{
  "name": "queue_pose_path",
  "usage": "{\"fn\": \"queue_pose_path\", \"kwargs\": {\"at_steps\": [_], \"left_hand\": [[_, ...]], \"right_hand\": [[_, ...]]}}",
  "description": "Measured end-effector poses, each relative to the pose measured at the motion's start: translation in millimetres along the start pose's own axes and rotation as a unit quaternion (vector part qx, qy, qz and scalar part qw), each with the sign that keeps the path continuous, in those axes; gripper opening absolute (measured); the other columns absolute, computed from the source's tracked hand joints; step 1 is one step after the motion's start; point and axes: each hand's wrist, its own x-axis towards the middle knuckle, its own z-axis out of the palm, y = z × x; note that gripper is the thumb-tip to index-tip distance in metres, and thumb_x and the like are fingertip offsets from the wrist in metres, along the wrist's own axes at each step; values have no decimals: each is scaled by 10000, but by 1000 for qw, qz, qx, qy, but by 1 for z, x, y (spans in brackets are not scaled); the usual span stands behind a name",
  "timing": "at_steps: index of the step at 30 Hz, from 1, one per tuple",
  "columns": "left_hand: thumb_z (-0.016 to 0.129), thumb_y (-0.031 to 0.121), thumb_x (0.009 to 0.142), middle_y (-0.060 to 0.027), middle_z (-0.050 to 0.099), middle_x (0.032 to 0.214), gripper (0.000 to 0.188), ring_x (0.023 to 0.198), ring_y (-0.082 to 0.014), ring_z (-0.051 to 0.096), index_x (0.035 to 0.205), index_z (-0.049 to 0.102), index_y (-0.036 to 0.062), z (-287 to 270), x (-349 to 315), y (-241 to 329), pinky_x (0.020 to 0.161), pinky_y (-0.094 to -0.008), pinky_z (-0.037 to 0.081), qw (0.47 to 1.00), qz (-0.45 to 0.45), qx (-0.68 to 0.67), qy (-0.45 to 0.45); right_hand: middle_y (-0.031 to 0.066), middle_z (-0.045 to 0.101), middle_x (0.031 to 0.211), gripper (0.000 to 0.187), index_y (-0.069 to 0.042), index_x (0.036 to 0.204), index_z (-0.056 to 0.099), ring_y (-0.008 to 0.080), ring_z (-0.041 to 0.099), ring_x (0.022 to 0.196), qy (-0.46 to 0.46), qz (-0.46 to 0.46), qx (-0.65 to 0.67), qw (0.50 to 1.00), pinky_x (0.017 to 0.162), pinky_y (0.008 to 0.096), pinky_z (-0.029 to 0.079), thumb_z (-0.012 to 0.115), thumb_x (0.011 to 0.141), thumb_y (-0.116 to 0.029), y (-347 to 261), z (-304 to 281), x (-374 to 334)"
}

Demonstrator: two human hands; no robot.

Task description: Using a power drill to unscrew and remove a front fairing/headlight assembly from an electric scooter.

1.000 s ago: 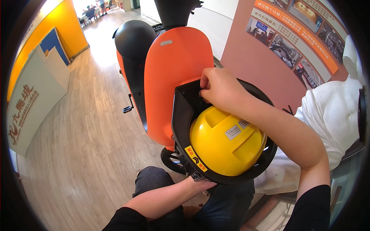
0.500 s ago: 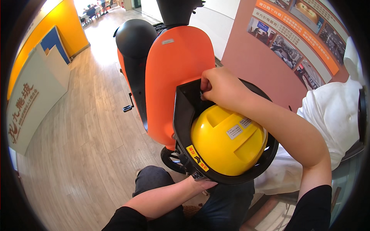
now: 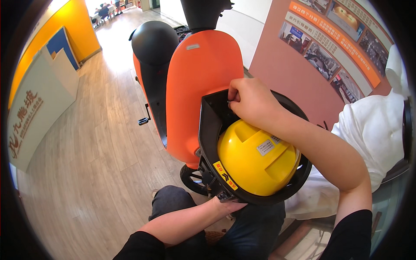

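Note:
A yellow helmet (image 3: 251,160) lies crown up inside a black helmet holder (image 3: 299,186) on the front of an orange scooter (image 3: 203,65). My right hand (image 3: 255,102) reaches over the helmet to the holder's inner back wall. Its thumb and fingers are pinched together there around a small bit too small to name. My left hand (image 3: 229,206) is under the holder's near edge, wrist against its underside, and its fingers are hidden. A yellow and orange sticker (image 3: 225,175) is on the holder's near left rim, above a small black latch-like part.
At right, close to my arm, stands something draped in white cloth (image 3: 364,130). A pink wall panel (image 3: 281,73) with photos rises behind it. The front wheel (image 3: 190,177) is below the holder, by my knees. A curved white counter (image 3: 43,104) stands at far left.
The holder and helmet have shifted slightly right and up, the scooter's front slightly right. My right hand has moved a little with them and keeps its pinch; my left hand stays underneath.

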Motion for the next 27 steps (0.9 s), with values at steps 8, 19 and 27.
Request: {"fn": "queue_pose_path", "kwargs": {"at_steps": [8,19,27], "left_hand": [[782,321,932,-156,563,1535,648,1421,-348,525,1489,555,82,5,11,-3,1243,-542,339,999,-19,-23,38],[710,261,953,-114,714,1315,353,1269,-289,640,1267,701,99,10,17,-9,1168,-474,441,1000,-7,-15,20],[656,327,977,-100,741,1246,302,1232,-298,654,1183,741,122,37,15,-10,1145,-515,445,998,-19,-27,61]], "right_hand": [[204,742,813,111,22,842,711,344,747,825,-2,50,66,997,795,420,587,754,769,-49,15,6,7],[153,721,768,94,76,870,649,213,757,694,-17,124,145,982,619,310,597,736,857,41,6,9,3],[165,719,816,117,80,910,650,233,760,719,-5,188,199,962,633,306,623,747,848,62,0,9,11]]}}
